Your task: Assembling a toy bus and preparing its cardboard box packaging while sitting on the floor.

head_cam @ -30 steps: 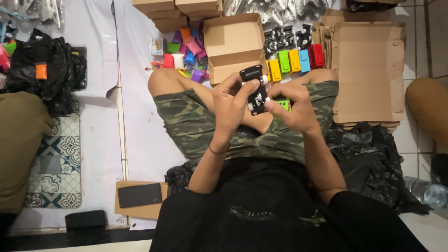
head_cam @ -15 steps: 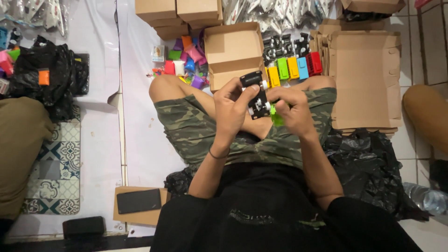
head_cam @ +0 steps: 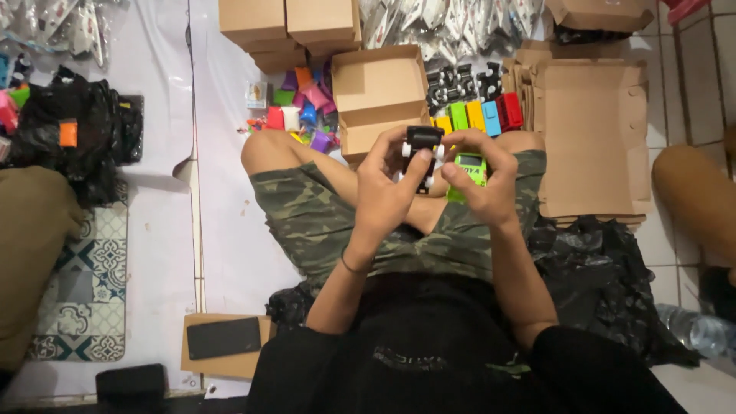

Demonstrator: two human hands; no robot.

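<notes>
A person sitting on the floor is grasping a black toy chassis (head_cam: 421, 146) in the left hand (head_cam: 387, 192)'s grip, while the right hand (head_cam: 483, 180) is clenching a green toy body (head_cam: 469, 165) just beside it. An open cardboard box (head_cam: 379, 88) is lying just beyond both grips.
</notes>
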